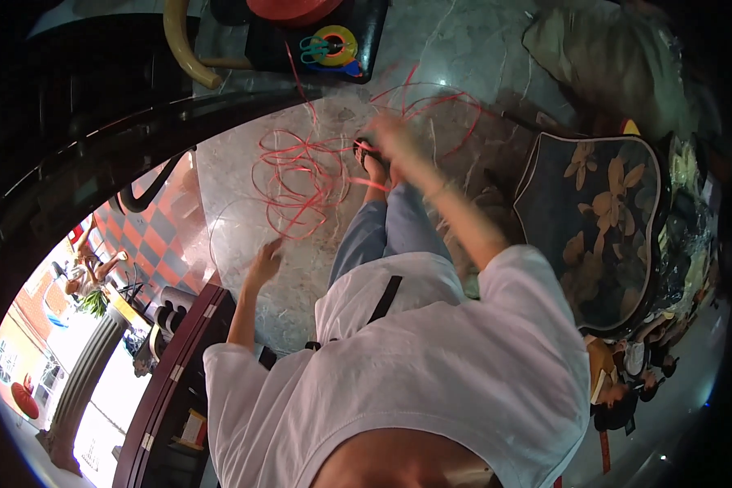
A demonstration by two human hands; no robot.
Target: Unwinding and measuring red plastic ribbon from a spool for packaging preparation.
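A tangle of thin red plastic strip [301, 175] lies in loose loops on the grey marble floor before my feet, and more of it trails off to the right. My left hand [264, 263] hangs low beside the near left side of the loops, fingers loosely stretched, with nothing visible in them. My right hand [392, 137] reaches forward over my feet, close to the strip. It is smeared by motion, so its fingers and anything in them cannot be made out. A stretch of the strip crosses in front of my lower legs.
Ahead stands a black stool or low table [366, 37] with a red round object [297, 8], a yellow tape roll [333, 45] and green-handled scissors [313, 50]. A flowered chair back [590, 220] is at right. A dark wooden cabinet [171, 382] stands left, near a doorway.
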